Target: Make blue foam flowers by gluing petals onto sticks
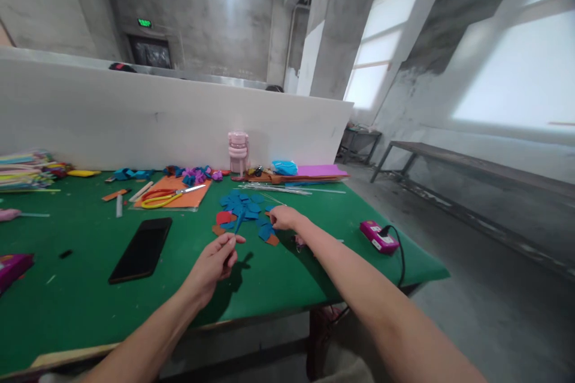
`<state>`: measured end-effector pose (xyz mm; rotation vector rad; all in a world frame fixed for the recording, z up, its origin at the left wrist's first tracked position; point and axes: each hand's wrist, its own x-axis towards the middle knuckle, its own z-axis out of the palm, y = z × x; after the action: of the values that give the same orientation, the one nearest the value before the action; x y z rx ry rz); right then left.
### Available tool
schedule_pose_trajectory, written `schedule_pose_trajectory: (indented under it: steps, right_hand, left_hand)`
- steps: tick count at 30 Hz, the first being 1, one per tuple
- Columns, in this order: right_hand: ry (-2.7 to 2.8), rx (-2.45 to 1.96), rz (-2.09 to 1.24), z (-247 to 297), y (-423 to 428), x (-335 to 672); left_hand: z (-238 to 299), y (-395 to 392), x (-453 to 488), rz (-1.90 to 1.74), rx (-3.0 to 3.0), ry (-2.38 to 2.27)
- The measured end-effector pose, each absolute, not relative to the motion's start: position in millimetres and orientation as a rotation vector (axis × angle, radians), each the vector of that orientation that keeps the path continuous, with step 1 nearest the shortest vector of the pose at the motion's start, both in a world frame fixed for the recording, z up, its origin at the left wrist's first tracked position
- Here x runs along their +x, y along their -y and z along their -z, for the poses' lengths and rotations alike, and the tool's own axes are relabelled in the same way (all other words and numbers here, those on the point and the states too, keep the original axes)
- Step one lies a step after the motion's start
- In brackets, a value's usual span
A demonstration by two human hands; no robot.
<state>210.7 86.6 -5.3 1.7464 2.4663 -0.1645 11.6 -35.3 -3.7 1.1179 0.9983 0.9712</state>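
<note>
My left hand (pixel 220 257) is raised a little above the green table, thumb and index finger pinching a narrow blue pointed piece (pixel 239 222) that looks like rolled paper or felt. Just beyond it lies a loose pile of blue cut pieces (pixel 240 202), with a red piece (pixel 223 217) and a few brown pieces (pixel 218 230) among them. My right hand (pixel 284 217) is at the pile's right side, fingers bent down and closed over more blue pieces (pixel 266 230). Whatever its fingertips hold, if anything, is hidden.
Scissors (pixel 173 194) rest on an orange sheet (pixel 197 196). A black phone (pixel 141 250) lies left. Thin sticks (pixel 278 189), stacked sheets (pixel 321 171) and a pink bottle (pixel 238 152) stand before a white partition (pixel 179 119). A purple box with a cable (pixel 378 236) sits right.
</note>
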Motion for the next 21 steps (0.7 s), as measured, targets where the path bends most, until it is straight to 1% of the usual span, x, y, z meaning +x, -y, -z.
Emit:
schedule_pose_trajectory:
  steps: [5,9,15,16,19,21]
  right_hand:
    - [-2.523,1.716,0.156,7,-85,209]
    - [-2.596,1.862,0.140,-5,-74,220]
    - [-2.742,2.078,0.139,-22,-16,214]
    - [-2.790,2.067,0.171,-20,-4,208]
    - [-3.051,2.089,0.493,-9,24,190]
    - [-3.114,2.046,0.563,2,32,181]
  left_hand:
    - [20,29,-5,-0.994,1.015,-0.963]
    - [17,24,-12,-1.004,1.010,-0.922]
    - [1,25,-8,-1.046,1.069,-0.870]
    - [-1,26,-7,-1.054,1.087,-0.904]
    - [-7,31,-6,-1.077,1.142,-1.029]
    - [-11,35,-4,-1.080,1.179,-1.098]
